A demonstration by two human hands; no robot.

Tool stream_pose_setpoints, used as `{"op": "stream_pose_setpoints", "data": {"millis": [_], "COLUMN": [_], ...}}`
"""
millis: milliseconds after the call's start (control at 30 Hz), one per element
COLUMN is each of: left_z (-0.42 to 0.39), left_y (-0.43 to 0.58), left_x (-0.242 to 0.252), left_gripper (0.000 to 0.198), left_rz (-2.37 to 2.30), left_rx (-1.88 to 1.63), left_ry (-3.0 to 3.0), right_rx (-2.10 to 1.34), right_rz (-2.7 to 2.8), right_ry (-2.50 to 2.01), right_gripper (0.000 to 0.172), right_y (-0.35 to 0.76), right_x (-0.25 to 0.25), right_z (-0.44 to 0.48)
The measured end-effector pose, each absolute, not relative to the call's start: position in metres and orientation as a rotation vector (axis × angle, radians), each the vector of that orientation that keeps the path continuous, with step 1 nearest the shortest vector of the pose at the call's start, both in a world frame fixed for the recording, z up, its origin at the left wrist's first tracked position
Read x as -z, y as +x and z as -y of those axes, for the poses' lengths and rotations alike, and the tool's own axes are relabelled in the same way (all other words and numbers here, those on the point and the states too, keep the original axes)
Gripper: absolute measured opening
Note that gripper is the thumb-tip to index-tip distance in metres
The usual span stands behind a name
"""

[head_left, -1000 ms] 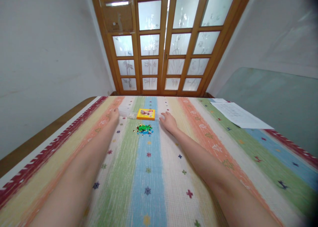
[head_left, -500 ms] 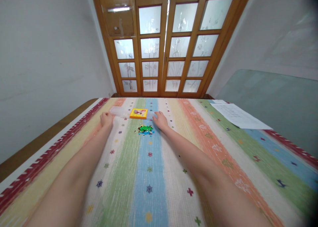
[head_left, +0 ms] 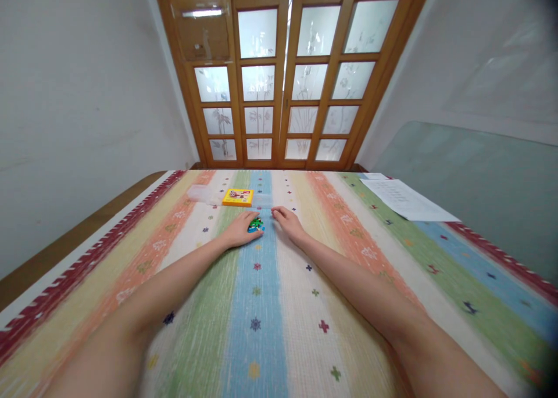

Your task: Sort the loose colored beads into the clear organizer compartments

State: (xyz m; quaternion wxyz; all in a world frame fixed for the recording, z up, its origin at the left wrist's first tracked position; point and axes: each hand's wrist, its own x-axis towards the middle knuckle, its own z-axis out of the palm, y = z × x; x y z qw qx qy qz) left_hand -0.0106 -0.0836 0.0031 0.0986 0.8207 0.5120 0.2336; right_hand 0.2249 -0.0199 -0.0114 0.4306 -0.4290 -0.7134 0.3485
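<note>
A small heap of tiny building bricks [head_left: 256,224], mostly green with some blue and other colours, lies on the striped tablecloth. My left hand [head_left: 239,229] is cupped against its left side, thumb and fingers apart around the near and far edges, hiding part of the heap. Just to the right of the bricks, my right hand [head_left: 288,222] rests low over the cloth with loosely curved fingers, not touching the heap. Behind both hands sits a flat yellow box [head_left: 238,197] with a printed picture on top. It lies on a clear plastic sheet or bag [head_left: 204,194].
The striped tablecloth [head_left: 265,351] covers the table. White printed papers [head_left: 407,199] lie at the far right. Beyond the table's far edge stand wooden doors with glass panes [head_left: 281,84]. Walls rise to the left [head_left: 87,96] and right.
Both hands have come away from the plastic by the yellow box. The left hand moved right and nearer, onto the brick heap; the right hand moved nearer, beside it. The heap looks more gathered.
</note>
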Motion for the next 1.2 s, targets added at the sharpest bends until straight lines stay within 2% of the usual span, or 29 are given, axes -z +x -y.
{"op": "stream_pose_setpoints", "data": {"millis": [100,200,333,500,700,900,1200], "left_z": [0.083,0.079,0.071,0.064,0.061,0.062,0.07], "left_y": [0.004,0.017,0.032,0.043,0.042,0.031,-0.022], "left_x": [-0.003,-0.002,-0.003,-0.005,-0.004,-0.004,-0.006], "left_gripper": [0.068,0.052,0.033,0.021,0.015,0.018,0.014], "left_rz": [-1.531,-1.605,-1.789,-1.935,-1.971,-1.934,-1.99], "left_rx": [-0.698,-0.693,-0.689,-0.69,-0.692,-0.716,-0.688], "left_ry": [2.494,2.526,2.492,2.467,2.447,2.436,2.367], "right_rx": [-1.044,-1.196,-1.231,-1.252,-1.267,-1.275,-1.253], "right_rz": [1.627,1.431,1.361,1.336,1.33,1.352,1.405], "right_ry": [-1.004,-0.97,-0.945,-0.951,-0.965,-0.958,-0.956], "right_gripper": [0.036,0.043,0.049,0.05,0.046,0.042,0.04], "right_y": [0.221,0.221,0.224,0.225,0.226,0.229,0.231], "right_x": [0.019,0.022,0.021,0.018,0.015,0.014,0.017], "right_z": [0.017,0.013,0.014,0.018,0.02,0.025,0.025]}}
